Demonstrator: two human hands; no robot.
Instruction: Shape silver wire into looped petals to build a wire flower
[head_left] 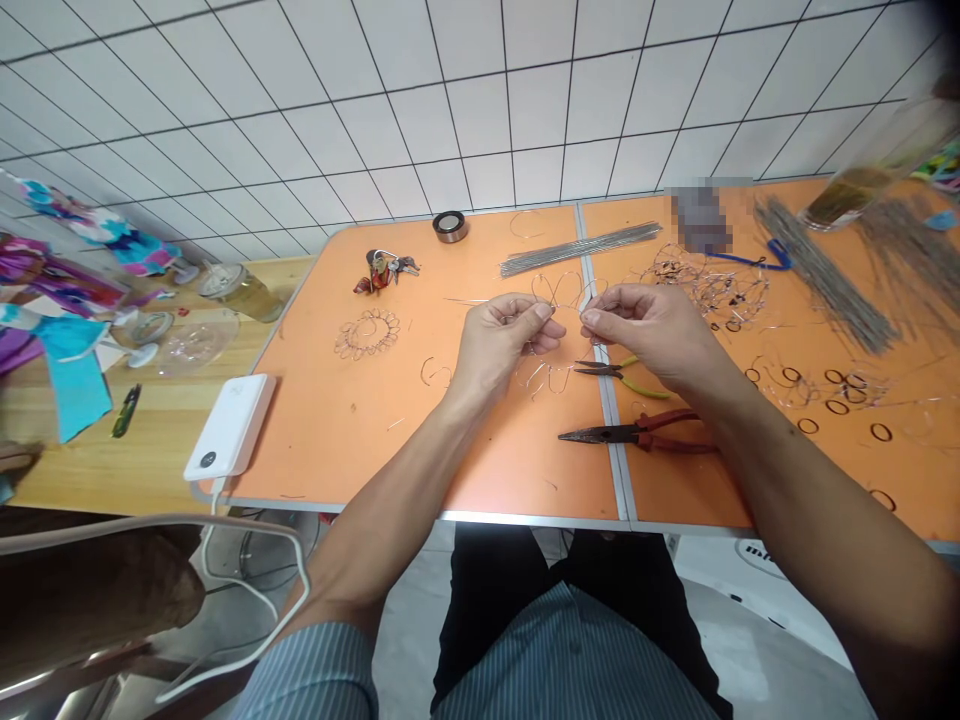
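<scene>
Left hand [504,340] and right hand [652,335] have fingers closed, pinching bent wire petals [559,300]; green-handled pliers [611,372] and red-handled long-nose pliers [637,432] lie nearer, on orange worktop [405,440].

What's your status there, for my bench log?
Left hand and right hand pinching looped wire form. Green-handled pliers just below; red-handled pliers nearer table edge.

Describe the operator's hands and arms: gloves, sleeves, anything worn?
The left hand and right hand are bare: no gloves, rings or watch in view. Both forearms are bare too. The left sleeve is a blue-grey pinstriped shirt sleeve; the right sleeve is out of view.
</scene>
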